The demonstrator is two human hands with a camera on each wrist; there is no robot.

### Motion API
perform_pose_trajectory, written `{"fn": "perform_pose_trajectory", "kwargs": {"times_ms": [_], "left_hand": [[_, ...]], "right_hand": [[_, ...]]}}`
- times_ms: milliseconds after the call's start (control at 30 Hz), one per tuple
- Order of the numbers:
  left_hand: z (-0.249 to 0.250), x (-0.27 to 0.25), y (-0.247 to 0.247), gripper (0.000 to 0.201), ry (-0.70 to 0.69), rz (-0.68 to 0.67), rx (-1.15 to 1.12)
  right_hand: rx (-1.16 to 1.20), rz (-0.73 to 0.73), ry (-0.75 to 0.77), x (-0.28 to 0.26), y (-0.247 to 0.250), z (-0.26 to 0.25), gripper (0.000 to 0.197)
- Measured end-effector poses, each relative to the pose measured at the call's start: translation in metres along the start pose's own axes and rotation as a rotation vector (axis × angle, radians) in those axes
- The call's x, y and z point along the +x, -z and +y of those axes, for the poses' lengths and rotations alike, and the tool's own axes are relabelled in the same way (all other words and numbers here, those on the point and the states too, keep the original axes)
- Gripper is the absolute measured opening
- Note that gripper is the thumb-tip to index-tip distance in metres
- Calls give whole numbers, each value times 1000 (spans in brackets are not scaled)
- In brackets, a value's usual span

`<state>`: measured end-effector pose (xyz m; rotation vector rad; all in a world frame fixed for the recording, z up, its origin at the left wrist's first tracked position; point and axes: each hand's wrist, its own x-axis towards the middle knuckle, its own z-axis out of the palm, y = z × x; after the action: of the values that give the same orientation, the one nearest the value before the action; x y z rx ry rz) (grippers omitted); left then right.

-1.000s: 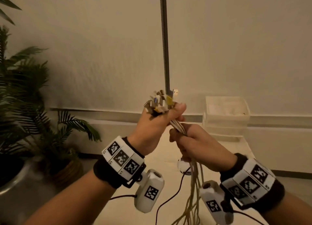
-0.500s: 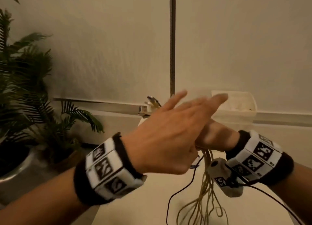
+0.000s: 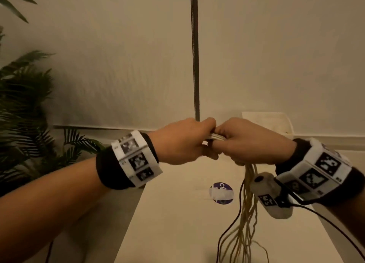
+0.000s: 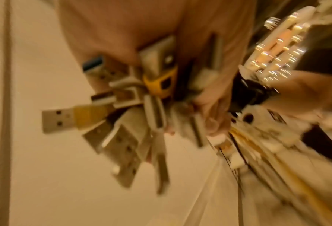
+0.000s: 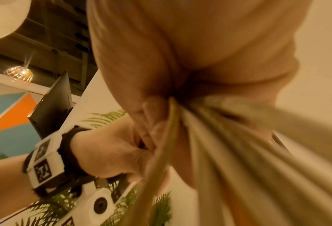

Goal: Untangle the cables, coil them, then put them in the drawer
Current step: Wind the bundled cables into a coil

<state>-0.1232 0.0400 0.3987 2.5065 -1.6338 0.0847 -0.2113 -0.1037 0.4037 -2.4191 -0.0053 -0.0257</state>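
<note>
Left grip [image 3: 183, 142]: your fingers curl tight round the USB cables [image 3: 216, 138], plugs [image 4: 110, 110] fanning out below the fist.
Right grip [image 3: 248, 142]: clenched on the same bundle, knuckles touching the left.
Cables: frame centre, strands dangling lower right over the surface [image 3: 167, 223].

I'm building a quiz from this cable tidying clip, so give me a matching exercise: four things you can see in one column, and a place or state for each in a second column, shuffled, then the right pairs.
Column one:
1. cable bundle
2. round purple sticker
3. USB plugs
4. potted plant

Column two:
A. on the floor, far left
B. stuck flat on the tabletop
C. fanned out beside the left hand
D. hanging down from the right hand to the table

Pairs: 1-D, 2-B, 3-C, 4-A
</note>
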Motion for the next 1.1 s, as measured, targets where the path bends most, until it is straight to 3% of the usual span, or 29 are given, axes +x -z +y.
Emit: {"fn": "perform_pose_trajectory", "kwargs": {"times_ms": [100, 267, 367, 433, 533, 633, 767, 867, 967, 1100], "left_hand": [[-7, 0, 30, 25, -69, -56, -95], [-26, -10, 53, 30, -196, -32, -270], [-32, -10, 50, 23, -185, 140, -509], [-34, -7, 45, 24, -133, 354, -798], [-29, 2, 30, 25, 33, 639, -1134], [-4, 10, 7, 34, 171, 733, -1436], [38, 17, -8, 30, 238, 813, -1678], [58, 21, -17, 33, 307, 816, -1770], [71, 24, -22, 33, 389, 774, -1867], [81, 30, -26, 36, 521, 698, -1996]], "right_hand": [[171, -19, 34, 2, 13, -7, 19], [562, -237, -9, -11, 6, 11, 32], [782, -355, 0, -23, -10, 27, 25], [868, -369, -16, -31, -25, 33, 25], [1029, -263, -54, -39, -41, 34, 30], [1161, -142, 55, -44, -44, 36, 37], [991, 263, 285, -41, -47, 45, 49], [1000, 487, 425, -42, -51, 48, 52], [1022, 541, 539, -46, -55, 51, 50], [856, 649, 537, -51, -72, 52, 45]]}}
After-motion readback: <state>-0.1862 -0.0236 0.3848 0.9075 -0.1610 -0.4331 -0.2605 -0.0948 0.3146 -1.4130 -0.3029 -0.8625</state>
